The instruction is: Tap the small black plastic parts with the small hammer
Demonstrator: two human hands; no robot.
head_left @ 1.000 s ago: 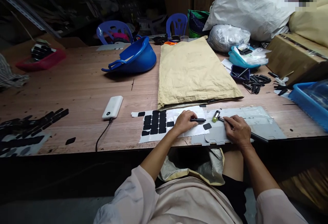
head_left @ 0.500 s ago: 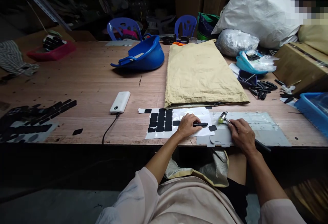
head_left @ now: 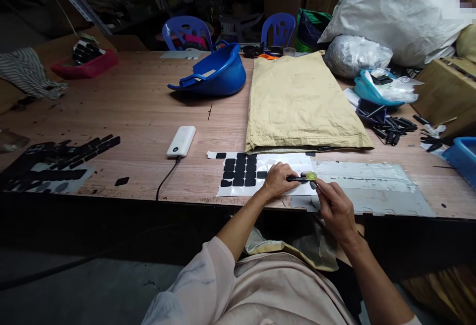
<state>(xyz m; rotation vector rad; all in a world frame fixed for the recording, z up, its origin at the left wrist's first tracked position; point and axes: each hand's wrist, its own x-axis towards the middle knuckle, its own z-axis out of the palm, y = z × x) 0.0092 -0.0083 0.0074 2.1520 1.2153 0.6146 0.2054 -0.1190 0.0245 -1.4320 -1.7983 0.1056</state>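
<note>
My left hand [head_left: 278, 180] is closed on a short black rod-like piece [head_left: 293, 179], its free end pointing right over a white sheet [head_left: 238, 191]. In my right hand [head_left: 337, 212] is a small hammer [head_left: 311, 176], its yellow-green face at the right end of the black piece. Whether the two touch, I cannot tell. Several black rounded pads [head_left: 240, 170] lie in rows on the sheet left of my left hand. A grey mat [head_left: 390, 199] spreads to the right, by my right hand.
Behind the sheet lies a large tan sack [head_left: 307, 102]. A white power bank [head_left: 181, 141] with a cable and a tilted blue basin [head_left: 219, 75] are to the left. Loose black pieces [head_left: 392, 129] and a blue tray [head_left: 463, 159] sit at right.
My right hand has swung the hammer left, from above the mat to the end of the black piece. My left hand keeps its hold. The whole view has shifted slightly.
</note>
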